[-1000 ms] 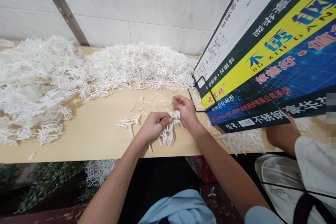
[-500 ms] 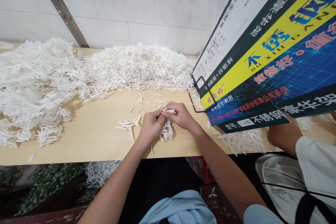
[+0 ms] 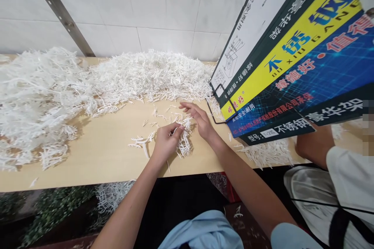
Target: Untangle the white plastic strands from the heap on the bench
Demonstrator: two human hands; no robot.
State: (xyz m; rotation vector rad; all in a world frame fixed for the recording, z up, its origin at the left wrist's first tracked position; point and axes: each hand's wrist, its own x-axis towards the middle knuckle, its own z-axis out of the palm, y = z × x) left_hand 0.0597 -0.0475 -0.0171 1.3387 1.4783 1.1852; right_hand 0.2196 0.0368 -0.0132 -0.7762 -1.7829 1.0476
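- Left hand (image 3: 165,142) pinches a small bunch of thin white plastic sprigs (image 3: 183,146) on the pale wooden worktop (image 3: 102,151).
- Right hand (image 3: 200,118) hovers above, fingers spread, empty.
- Risk: the loose pinch could let sprigs slide off the near edge.

Worktop (image 3: 96,155) runs along the tiled wall (image 3: 152,4). Big heap of plastic sprigs (image 3: 37,97) at far left, second heap (image 3: 154,72) behind centre against the wall. Small bunch (image 3: 184,144) near the front edge, between left hand (image 3: 165,144) and right hand (image 3: 198,118). Printed carton (image 3: 295,58) leans over the right end, loose sprigs (image 3: 269,153) under it. Co-worker's arm (image 3: 314,146) beyond the carton, far right.
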